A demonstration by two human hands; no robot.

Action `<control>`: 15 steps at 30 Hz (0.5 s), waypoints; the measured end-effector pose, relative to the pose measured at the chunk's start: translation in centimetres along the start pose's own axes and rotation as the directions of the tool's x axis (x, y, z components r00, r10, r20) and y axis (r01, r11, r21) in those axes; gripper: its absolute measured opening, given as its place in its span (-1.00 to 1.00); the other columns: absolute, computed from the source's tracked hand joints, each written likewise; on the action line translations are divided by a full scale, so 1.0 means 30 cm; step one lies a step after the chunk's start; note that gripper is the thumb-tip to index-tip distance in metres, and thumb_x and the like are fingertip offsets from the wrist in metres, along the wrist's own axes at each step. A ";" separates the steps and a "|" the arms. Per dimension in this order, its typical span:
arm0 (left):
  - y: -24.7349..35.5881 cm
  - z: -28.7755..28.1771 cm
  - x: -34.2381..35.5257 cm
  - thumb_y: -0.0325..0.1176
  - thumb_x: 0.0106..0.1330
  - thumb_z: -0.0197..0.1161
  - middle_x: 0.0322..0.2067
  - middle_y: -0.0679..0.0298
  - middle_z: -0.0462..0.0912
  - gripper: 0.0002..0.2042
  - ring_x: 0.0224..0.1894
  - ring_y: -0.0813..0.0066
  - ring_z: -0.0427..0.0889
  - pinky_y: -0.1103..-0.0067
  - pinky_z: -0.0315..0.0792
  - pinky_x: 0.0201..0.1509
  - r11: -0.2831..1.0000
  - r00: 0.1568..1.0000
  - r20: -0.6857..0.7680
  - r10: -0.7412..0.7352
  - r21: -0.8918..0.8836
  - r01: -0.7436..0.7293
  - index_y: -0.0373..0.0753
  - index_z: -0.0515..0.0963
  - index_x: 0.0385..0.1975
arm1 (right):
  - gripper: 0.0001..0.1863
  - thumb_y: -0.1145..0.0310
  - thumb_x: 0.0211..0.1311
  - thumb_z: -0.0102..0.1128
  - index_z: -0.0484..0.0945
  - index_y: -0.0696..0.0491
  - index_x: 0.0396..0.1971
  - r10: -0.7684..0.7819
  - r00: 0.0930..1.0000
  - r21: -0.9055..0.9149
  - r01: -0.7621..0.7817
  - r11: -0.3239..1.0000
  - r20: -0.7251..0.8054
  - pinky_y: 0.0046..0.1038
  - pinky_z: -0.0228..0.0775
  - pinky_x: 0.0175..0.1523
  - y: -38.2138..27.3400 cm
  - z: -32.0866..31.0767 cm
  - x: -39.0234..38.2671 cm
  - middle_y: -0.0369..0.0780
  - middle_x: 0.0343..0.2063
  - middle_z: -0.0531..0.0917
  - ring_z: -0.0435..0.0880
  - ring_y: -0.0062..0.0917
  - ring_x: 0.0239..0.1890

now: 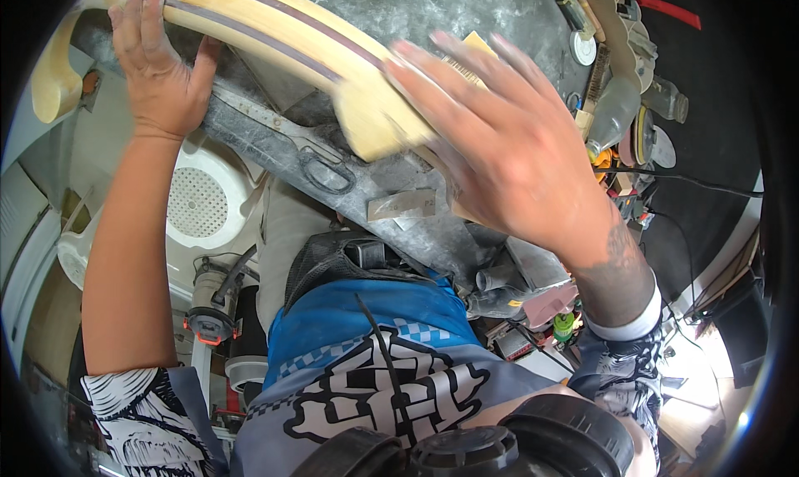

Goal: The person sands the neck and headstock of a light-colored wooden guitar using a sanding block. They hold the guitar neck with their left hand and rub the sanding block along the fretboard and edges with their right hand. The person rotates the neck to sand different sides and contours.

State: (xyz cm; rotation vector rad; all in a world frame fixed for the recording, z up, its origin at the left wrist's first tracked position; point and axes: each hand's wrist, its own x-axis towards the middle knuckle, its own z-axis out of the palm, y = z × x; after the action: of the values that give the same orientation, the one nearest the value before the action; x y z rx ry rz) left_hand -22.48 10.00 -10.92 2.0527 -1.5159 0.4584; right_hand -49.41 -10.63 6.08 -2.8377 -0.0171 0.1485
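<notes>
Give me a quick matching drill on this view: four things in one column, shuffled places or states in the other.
Things:
1. left hand
2. scissors
3. round perforated seat
4. right hand

Places or states:
A. white, below the bench
B. motion-blurred, over one end of the curved wood
C. lying along the bench's near edge
D. fingers spread on the curved wood's striped stretch

Pairs: 1-D, 2-C, 3-A, 4-B
</notes>
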 end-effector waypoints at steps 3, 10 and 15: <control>0.007 -0.001 0.003 -0.19 0.29 0.37 0.50 -0.05 0.00 -0.13 0.53 -0.20 -0.10 0.08 -0.16 0.57 1.000 1.000 -0.010 -0.010 -0.010 0.010 -0.26 -0.01 0.50 | -0.23 0.39 -0.01 0.44 0.45 -0.03 0.32 -0.051 0.997 -0.025 0.050 0.998 -0.057 -0.08 0.28 0.36 0.010 0.039 0.066 -0.20 0.25 0.58 0.54 -0.17 0.26; 0.018 0.002 -0.003 -0.18 0.28 0.38 0.49 -0.05 0.01 -0.13 0.53 -0.21 -0.10 0.07 -0.15 0.56 0.998 0.998 0.015 -0.054 -0.034 0.054 -0.25 -0.01 0.50 | -0.20 0.40 -0.02 0.43 0.44 -0.09 0.35 0.054 0.984 -0.081 -0.040 0.996 0.170 -0.06 0.22 0.41 -0.007 -0.071 -0.105 -0.26 0.30 0.53 0.48 -0.18 0.33; 0.006 0.008 -0.002 -0.19 0.28 0.37 0.50 -0.05 0.00 -0.13 0.53 -0.23 -0.11 0.06 -0.15 0.56 1.000 1.000 -0.015 -0.018 -0.018 0.018 -0.24 -0.02 0.50 | -0.25 0.47 -0.01 0.35 0.49 -0.10 0.31 0.012 1.000 -0.102 -0.013 0.995 -0.008 -0.13 0.25 0.41 -0.027 0.008 0.077 -0.28 0.33 0.50 0.46 -0.19 0.33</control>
State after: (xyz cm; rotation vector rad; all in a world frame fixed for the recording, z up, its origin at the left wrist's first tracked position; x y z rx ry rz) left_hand -22.68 9.85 -11.10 2.0432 -1.4859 0.4514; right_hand -47.13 -9.74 5.86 -2.9409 -0.0051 0.1441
